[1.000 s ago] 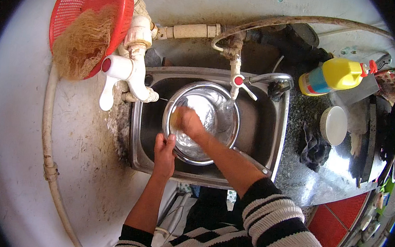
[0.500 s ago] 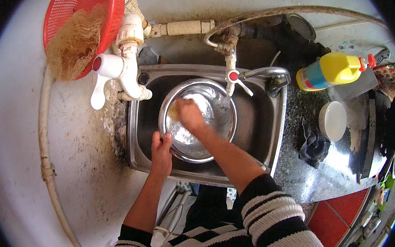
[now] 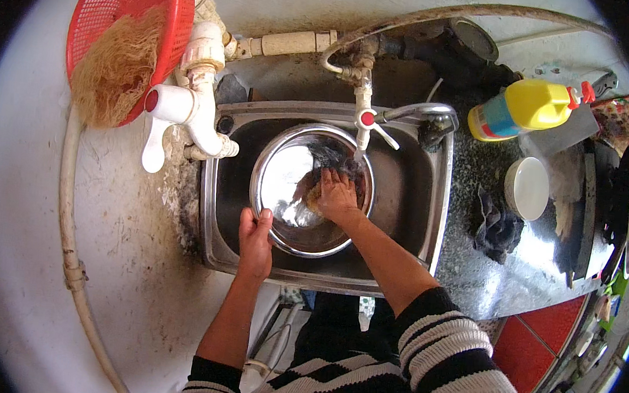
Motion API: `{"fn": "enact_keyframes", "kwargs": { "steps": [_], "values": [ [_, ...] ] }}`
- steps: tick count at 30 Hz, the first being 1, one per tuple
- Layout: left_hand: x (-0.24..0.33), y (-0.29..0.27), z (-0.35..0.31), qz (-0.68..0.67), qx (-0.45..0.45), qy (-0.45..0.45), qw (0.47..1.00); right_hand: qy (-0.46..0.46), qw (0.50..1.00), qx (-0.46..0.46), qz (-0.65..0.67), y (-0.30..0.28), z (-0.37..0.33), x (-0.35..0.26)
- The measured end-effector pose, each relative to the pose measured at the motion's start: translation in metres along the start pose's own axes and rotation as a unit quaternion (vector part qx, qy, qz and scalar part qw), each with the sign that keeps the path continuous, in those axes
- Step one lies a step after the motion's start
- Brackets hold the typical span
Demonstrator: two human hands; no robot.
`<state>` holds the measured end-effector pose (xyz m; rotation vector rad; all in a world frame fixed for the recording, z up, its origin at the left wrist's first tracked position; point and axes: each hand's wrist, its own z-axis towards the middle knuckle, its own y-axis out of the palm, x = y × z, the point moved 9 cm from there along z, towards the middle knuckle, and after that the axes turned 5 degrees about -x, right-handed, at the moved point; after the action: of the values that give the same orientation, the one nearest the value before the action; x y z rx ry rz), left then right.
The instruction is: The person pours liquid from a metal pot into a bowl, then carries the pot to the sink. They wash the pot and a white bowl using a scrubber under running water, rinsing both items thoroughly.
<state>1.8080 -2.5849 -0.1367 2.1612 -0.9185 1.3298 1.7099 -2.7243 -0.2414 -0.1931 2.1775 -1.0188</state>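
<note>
A round, shiny steel basin (image 3: 278,175) sits in the metal sink (image 3: 410,204). My left hand (image 3: 255,245) is closed on the basin's near-left rim, thumb over the edge. Inside the basin, my right hand (image 3: 338,198) lies palm down over a brownish scrubbing pad (image 3: 314,196), pressing it on the inner bottom right of the middle. Most of the pad is hidden beneath the fingers. The white tap with a red cap (image 3: 365,119) hangs over the basin's far-right rim, and water seems to run from its spout.
A red plastic basket (image 3: 176,34) with tan fibrous mesh (image 3: 117,70) hangs at the far left beside a second white tap (image 3: 170,104). On the right counter stand a yellow bottle (image 3: 536,107), a white bowl (image 3: 528,189) and a crumpled dark cloth (image 3: 498,229).
My right hand has swept the pad from the basin's left side to right of its middle, and its fingers now lie flatter. My left hand keeps its place on the rim.
</note>
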Motion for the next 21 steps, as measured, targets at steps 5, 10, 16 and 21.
{"fn": "enact_keyframes", "kwargs": {
  "steps": [5,10,16,21],
  "values": [
    [-0.006,-0.003,0.002,-0.021,-0.012,0.013,1.0,-0.03,0.998,-0.053,-0.028,0.018,-0.008,0.0],
    [0.001,-0.002,0.0,0.008,0.001,0.02,1.0,-0.037,0.996,-0.072,-0.049,0.012,0.002,-0.004],
    [0.001,0.002,0.002,0.023,-0.006,0.022,0.999,-0.067,0.994,-0.004,-0.084,0.027,0.008,0.001],
    [0.002,-0.004,-0.001,0.032,0.0,0.013,0.999,-0.055,0.989,-0.13,0.047,-0.008,-0.025,-0.038]
  ]
}}
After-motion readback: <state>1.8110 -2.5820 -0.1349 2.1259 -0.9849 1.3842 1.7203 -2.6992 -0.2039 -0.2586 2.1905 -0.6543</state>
